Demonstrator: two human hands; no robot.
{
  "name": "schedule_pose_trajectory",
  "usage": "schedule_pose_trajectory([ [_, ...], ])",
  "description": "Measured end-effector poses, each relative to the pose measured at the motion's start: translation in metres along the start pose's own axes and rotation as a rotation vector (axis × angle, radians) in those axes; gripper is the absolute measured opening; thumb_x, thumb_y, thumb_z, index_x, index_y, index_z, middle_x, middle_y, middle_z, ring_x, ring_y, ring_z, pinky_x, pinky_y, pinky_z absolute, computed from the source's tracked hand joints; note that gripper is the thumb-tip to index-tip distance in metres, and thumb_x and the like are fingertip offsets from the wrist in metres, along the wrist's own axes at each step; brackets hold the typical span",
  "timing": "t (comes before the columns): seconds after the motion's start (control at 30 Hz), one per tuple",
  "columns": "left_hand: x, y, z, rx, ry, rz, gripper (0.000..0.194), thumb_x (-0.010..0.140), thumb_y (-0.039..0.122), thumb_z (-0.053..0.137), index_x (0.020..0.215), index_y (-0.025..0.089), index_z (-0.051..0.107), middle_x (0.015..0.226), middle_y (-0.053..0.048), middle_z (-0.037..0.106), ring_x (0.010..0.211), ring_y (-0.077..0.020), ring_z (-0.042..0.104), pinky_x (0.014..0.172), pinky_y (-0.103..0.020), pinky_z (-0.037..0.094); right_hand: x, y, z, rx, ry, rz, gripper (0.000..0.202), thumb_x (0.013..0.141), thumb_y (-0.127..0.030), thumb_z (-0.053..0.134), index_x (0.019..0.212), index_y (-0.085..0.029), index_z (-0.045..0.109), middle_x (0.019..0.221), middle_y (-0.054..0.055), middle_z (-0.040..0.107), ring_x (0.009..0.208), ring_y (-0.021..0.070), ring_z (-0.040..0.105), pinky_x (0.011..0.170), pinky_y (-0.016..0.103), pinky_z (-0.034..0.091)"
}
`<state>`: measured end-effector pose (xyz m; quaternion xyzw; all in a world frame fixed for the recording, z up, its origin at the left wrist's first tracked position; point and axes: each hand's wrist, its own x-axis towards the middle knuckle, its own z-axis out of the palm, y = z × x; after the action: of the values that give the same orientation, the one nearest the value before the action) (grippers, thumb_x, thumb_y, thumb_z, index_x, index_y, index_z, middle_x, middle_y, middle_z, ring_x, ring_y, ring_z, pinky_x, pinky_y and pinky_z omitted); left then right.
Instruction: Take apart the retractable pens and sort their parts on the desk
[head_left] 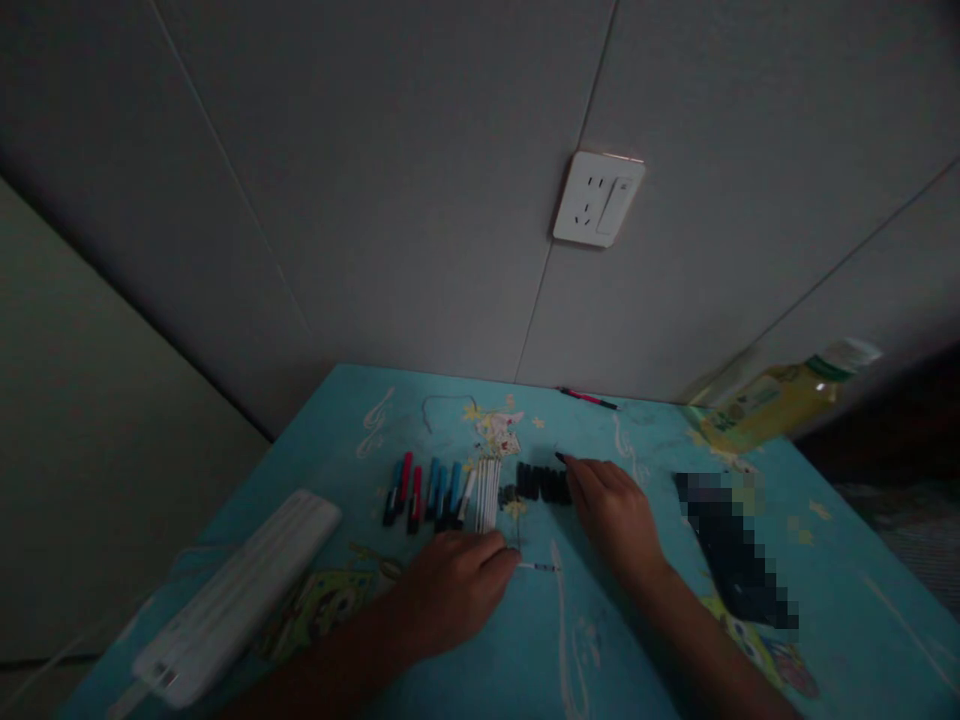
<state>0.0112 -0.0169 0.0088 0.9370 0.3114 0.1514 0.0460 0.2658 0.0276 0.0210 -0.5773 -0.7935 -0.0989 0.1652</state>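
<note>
Left grip [461, 588] pinches a thin white rod [537, 567]; right grip [611, 508] pinches a black piece [561, 458].

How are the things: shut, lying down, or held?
Clear bottle with yellow liquid: capped.
White rectangular wall socket: nothing plugged in.
Slim white rods: lined up.
Short black cylinders: lined up.
Red and blue tubes: lying down.
Long white plastic bar: lying flat.
Thin white stick: held, left hand.
Small black piece: held, right hand.

Dim light, soft shadows, blurred edges
</note>
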Motion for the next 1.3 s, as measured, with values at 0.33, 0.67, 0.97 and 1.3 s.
schedule_pose_trajectory([
  [0.33, -0.003, -0.001, 0.004, 0.073, 0.023, 0.030, 0.024, 0.090, 0.011, 0.048, 0.108, 0.021, 0.060, 0.090, -0.003, 0.063, 0.075, -0.0174, 0.064, 0.070, -0.032, 0.055, 0.068, -0.003, 0.001, -0.098, -0.314, -0.007, 0.015, 0.093, -0.021, 0.057, 0.096, -0.018, 0.072, 0.092, 0.009, 0.072, 0.091, 0.0207, 0.065, 0.080, 0.029, 0.046],
  [0.67, 0.001, -0.006, 0.004, 0.111, -0.041, -0.060, 0.027, 0.090, 0.010, 0.050, 0.113, 0.021, 0.059, 0.093, -0.003, 0.063, 0.078, -0.0187, 0.066, 0.069, -0.033, 0.056, -0.006, -0.037, -0.028, 0.624, -0.072, -0.014, 0.023, 0.099, -0.030, 0.049, 0.104, -0.021, 0.070, 0.097, 0.006, 0.070, 0.093, 0.0180, 0.064, 0.085, 0.032, 0.049],
  [0.97, 0.001, -0.016, -0.002, 0.123, 0.096, -0.098, 0.022, 0.094, 0.014, 0.048, 0.111, 0.020, 0.061, 0.088, -0.003, 0.063, 0.079, -0.0165, 0.064, 0.070, -0.029, 0.054, -0.036, -0.047, -0.010, 0.743, -0.088, -0.025, 0.023, 0.099, -0.031, 0.049, 0.105, -0.024, 0.070, 0.093, 0.005, 0.070, 0.089, 0.0193, 0.064, 0.082, 0.035, 0.052],
  [1.3, 0.000, -0.048, -0.017, 0.380, 0.106, -0.412, 0.016, 0.091, 0.012, 0.048, 0.096, 0.018, 0.061, 0.083, -0.005, 0.062, 0.064, -0.0172, 0.061, 0.052, -0.026, 0.043, 0.000, -0.052, 0.016, 0.379, -0.074, -0.059, 0.019, 0.096, -0.021, 0.052, 0.105, -0.019, 0.069, 0.093, 0.008, 0.068, 0.087, 0.0213, 0.063, 0.083, 0.036, 0.050],
])
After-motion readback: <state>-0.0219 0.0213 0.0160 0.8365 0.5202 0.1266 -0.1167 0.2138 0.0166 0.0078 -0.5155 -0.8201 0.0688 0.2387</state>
